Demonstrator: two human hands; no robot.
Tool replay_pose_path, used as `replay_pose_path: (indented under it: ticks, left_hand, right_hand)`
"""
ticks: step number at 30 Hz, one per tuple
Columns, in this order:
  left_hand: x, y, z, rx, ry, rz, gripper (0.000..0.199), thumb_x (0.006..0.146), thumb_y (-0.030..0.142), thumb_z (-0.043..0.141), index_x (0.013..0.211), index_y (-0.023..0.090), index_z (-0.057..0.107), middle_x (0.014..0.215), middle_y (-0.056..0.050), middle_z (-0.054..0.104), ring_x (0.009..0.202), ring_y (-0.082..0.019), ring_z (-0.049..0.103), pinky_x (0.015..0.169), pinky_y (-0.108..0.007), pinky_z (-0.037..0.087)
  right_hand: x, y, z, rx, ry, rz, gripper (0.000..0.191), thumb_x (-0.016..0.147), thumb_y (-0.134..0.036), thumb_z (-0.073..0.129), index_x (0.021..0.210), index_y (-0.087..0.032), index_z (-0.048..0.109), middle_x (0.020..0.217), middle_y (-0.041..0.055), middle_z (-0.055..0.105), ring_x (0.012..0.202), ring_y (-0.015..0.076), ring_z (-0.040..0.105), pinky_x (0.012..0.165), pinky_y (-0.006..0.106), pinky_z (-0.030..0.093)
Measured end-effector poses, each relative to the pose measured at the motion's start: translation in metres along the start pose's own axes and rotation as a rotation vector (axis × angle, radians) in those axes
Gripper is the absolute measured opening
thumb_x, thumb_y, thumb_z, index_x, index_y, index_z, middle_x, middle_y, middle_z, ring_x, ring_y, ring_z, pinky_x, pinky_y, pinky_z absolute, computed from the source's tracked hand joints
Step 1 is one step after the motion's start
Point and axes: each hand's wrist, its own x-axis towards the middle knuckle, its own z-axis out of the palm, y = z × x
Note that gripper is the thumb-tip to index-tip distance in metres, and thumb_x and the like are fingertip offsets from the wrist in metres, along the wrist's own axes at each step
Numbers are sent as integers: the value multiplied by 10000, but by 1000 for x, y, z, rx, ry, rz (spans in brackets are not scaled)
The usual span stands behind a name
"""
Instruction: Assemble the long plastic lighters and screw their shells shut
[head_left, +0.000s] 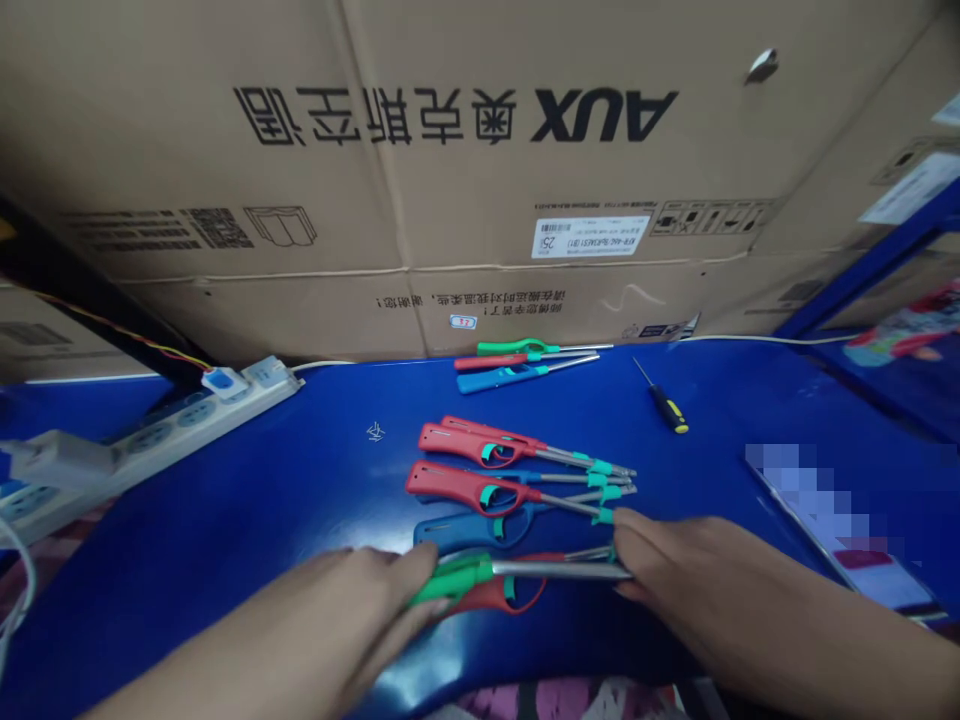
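My left hand (375, 590) is wrapped round the handle of a green lighter (454, 578), held over the front of the blue table. The fingers of my right hand (660, 560) pinch the far end of its metal tube. Beneath it lies a red lighter (487, 598), partly covered. Just behind are a blue lighter (450, 530), a red lighter (457, 485) and several more red and blue ones, their tubes pointing right with teal clips near the tips.
Three lighters (502, 378) lie by the cardboard box (450, 200). A screwdriver (667, 408) and a phone (847, 550) are at the right. Small screws (375, 431) lie left of the lighters; a power strip (180, 425) runs along the left edge.
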Motion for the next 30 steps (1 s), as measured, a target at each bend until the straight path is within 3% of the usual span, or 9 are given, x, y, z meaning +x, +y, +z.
replay_pose_path:
  ticks: [4,10,14,16,18,20,24,27,30]
  left_hand:
    - [5,-5,-9,89,-53,11,350,1047,466,378,1007,247,648,737,-19,693,612,-189,674,538,-251,406]
    - [30,-1,-15,81,5,205,299,1056,431,393,1202,307,624,1064,-6,738,825,-201,730,653,-271,490]
    - [50,-9,-16,138,36,220,303,1058,417,402,1198,295,640,1094,-9,747,880,-208,733,694,-275,507]
    - [62,-11,-21,180,59,207,343,1058,444,381,1145,278,668,1025,-17,756,841,-208,730,678,-274,502]
    - [75,-13,-25,199,85,217,405,1058,482,348,1080,268,691,959,-20,750,812,-201,718,670,-268,500]
    - [90,-14,-27,186,121,262,420,1052,502,354,1112,264,694,983,-35,737,856,-197,709,715,-270,512]
    - [117,-22,-18,181,155,315,376,1018,510,455,1110,239,699,952,-53,716,884,-209,689,766,-294,518]
    - [128,-29,-8,170,205,305,300,1008,448,509,1014,208,689,925,-54,689,884,-212,661,774,-310,513]
    - [131,-33,-3,146,293,282,228,996,389,547,1023,198,668,1019,-70,664,983,-227,625,853,-339,515]
  right_hand:
    - [-1,21,0,169,-104,56,112,997,-200,431,922,-220,511,855,19,620,666,180,563,582,310,374]
    - [21,29,-11,245,-195,1,221,1041,-289,384,923,-198,547,905,45,627,772,191,574,693,330,424]
    - [46,48,-14,417,-229,5,313,1045,-425,400,985,-199,608,951,43,640,836,183,594,743,316,458]
    - [63,71,-6,498,-157,70,400,1069,-424,304,1007,-195,627,981,55,653,860,180,609,792,320,476]
    - [83,99,8,411,5,184,402,1069,-383,293,999,-179,632,1001,81,666,928,207,611,871,350,472]
    - [102,126,26,207,122,277,266,1029,-312,410,1078,-167,629,1109,120,654,1061,250,583,963,385,443]
    - [127,159,54,57,92,298,241,939,-254,565,1160,-167,606,1200,153,617,1101,309,537,970,440,435]
    - [135,163,61,53,75,288,196,933,-271,585,1091,-157,602,1141,158,622,1068,317,535,938,441,440]
    - [134,157,58,76,56,281,127,950,-272,563,990,-153,585,1053,153,633,1015,301,556,896,415,449]
